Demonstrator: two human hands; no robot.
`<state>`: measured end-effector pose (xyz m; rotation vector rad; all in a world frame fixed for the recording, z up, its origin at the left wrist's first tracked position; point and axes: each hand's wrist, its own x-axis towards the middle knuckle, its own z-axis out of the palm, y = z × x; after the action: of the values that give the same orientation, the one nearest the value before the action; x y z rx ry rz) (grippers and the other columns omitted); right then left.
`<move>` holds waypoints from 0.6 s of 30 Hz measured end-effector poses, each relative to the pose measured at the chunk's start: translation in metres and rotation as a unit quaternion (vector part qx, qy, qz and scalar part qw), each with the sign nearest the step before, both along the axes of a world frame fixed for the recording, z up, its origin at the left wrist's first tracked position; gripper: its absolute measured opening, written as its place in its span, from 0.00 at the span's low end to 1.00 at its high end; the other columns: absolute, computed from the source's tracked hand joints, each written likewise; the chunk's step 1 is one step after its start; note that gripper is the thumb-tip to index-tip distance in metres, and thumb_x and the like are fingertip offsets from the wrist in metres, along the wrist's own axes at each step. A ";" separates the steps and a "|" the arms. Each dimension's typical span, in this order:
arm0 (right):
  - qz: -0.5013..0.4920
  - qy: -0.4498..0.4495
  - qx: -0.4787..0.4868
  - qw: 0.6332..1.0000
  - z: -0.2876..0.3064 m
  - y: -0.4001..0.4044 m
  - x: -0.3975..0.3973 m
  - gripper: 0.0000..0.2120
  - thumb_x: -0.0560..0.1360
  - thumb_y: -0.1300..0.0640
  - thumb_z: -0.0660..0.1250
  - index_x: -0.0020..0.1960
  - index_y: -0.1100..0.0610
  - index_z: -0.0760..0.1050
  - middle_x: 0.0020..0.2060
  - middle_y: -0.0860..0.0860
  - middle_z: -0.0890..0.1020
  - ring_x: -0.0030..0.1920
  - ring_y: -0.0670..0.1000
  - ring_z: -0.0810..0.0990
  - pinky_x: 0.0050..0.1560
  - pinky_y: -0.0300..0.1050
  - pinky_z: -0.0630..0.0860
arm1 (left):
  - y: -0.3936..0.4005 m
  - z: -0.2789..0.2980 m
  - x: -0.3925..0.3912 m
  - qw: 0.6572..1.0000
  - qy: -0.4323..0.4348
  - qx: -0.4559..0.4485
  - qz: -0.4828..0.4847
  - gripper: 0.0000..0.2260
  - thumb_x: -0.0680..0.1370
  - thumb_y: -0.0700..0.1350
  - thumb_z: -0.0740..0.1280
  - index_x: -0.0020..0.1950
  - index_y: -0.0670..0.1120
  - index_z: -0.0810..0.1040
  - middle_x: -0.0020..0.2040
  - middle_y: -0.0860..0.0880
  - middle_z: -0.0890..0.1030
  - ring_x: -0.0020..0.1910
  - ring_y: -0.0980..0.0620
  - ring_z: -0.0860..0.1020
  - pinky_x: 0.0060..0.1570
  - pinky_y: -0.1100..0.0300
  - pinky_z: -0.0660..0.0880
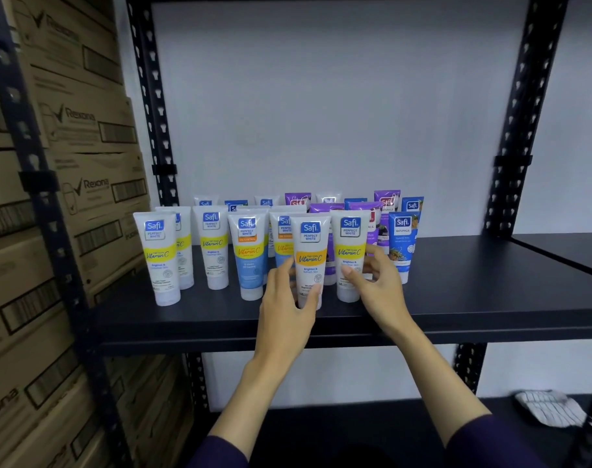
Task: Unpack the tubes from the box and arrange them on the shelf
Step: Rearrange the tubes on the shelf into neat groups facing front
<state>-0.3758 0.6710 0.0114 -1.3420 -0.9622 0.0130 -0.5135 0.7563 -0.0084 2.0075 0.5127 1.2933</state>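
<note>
I am gripping the orange-banded tube (309, 261) with my left hand (285, 300), thumb on its front and fingers curled round its left side; it is standing cap-down at the front of the shelf (490, 298). My right hand (377, 282) is closing round the yellow-banded tube (349, 258) just beside it, thumb on the front, fingers wrapping behind. Both tubes are smooth, glossy white plastic, flat and wide at the crimped top, tapering to a round cap at the base. Around them the other tubes (217, 246) are standing upright in loose rows: white ones with yellow bands, one with a blue lower half (249, 258), purple ones (384, 204) and a blue one (402, 246) to the right rear. The shelf is showing a matte dark surface, carried on black perforated steel uprights (153, 96) against a plain pale wall (321, 96). Brown corrugated cartons (85, 146) printed with barcodes are sitting stacked at the left. On the lower shelf at right, a striped white cloth-like item (548, 407) is lying, too blurred for me to identify. The rear tubes are largely hidden by the front rows, and the small print is unreadable. My dark sleeves (483, 440) are cut off by the bottom edge.
</note>
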 end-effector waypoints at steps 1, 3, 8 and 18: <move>-0.011 0.005 0.009 1.000 0.001 -0.003 0.001 0.18 0.74 0.58 0.70 0.62 0.51 0.70 0.53 0.43 0.79 0.54 0.42 0.78 0.49 0.34 0.77 | 0.000 0.001 0.003 1.000 -0.002 -0.007 -0.011 0.25 0.75 0.47 0.70 0.69 0.55 0.65 0.63 0.56 0.73 0.60 0.58 0.75 0.55 0.57 0.79; -0.035 0.012 0.025 0.999 0.001 -0.011 0.005 0.19 0.74 0.60 0.69 0.64 0.55 0.70 0.54 0.46 0.79 0.53 0.42 0.78 0.46 0.29 0.76 | -0.002 0.004 0.012 0.999 0.002 -0.016 -0.028 0.24 0.75 0.47 0.70 0.69 0.55 0.66 0.64 0.56 0.74 0.60 0.58 0.76 0.55 0.58 0.79; -0.063 0.034 0.054 0.996 0.010 -0.034 0.013 0.20 0.73 0.59 0.71 0.63 0.54 0.70 0.52 0.46 0.82 0.54 0.46 0.81 0.54 0.45 0.79 | -0.016 0.007 0.034 1.000 0.005 -0.009 -0.022 0.24 0.76 0.47 0.69 0.70 0.51 0.66 0.65 0.54 0.73 0.61 0.58 0.74 0.57 0.60 0.77; 0.138 0.018 0.071 0.988 0.040 -0.036 -0.046 0.16 0.69 0.64 0.74 0.54 0.55 0.75 0.47 0.52 0.86 0.49 0.50 0.84 0.47 0.41 0.79 | -0.035 0.069 -0.005 0.956 -0.201 -0.125 -0.173 0.09 0.78 0.42 0.66 0.57 0.45 0.79 0.53 0.49 0.83 0.53 0.53 0.81 0.49 0.63 0.77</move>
<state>-0.4215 0.6352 0.0510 -1.0660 -1.0915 0.1763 -0.5182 0.7216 0.0603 1.4906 0.1152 1.2952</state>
